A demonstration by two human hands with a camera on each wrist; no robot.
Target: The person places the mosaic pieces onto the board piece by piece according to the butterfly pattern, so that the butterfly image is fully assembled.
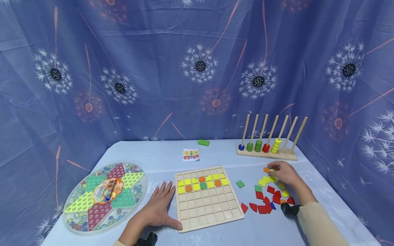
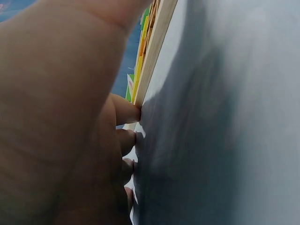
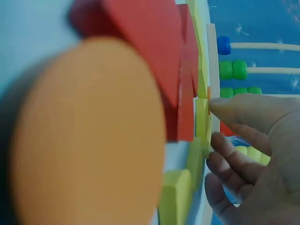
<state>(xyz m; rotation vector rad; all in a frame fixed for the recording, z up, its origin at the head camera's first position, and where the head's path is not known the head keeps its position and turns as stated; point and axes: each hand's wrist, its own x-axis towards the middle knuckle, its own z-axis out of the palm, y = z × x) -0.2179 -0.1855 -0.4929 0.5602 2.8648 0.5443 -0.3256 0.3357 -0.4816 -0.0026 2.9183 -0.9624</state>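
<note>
My left hand (image 1: 158,208) lies spread on the table with its thumb at the near left corner of a wooden grid board (image 1: 204,208) and its fingertips beside the left edge. Yellow pieces, several orange discs and a green square (image 1: 203,185) fill part of the upper rows. At the right, my right hand (image 1: 284,172) has thumb and index finger at the edges of an orange disc (image 1: 266,169), pinching it near the tabletop. Yellow pieces (image 1: 266,179) lie just under that hand. The right wrist view shows the thumb (image 3: 229,105) against the disc's edge.
Red pieces (image 1: 262,209) and a green square (image 1: 258,188) lie scattered right of the board. A bead rack (image 1: 266,154) stands behind. A butterfly pattern card (image 1: 191,154) and a green block (image 1: 203,142) lie at the back; a round Chinese checkers board (image 1: 104,198) is left.
</note>
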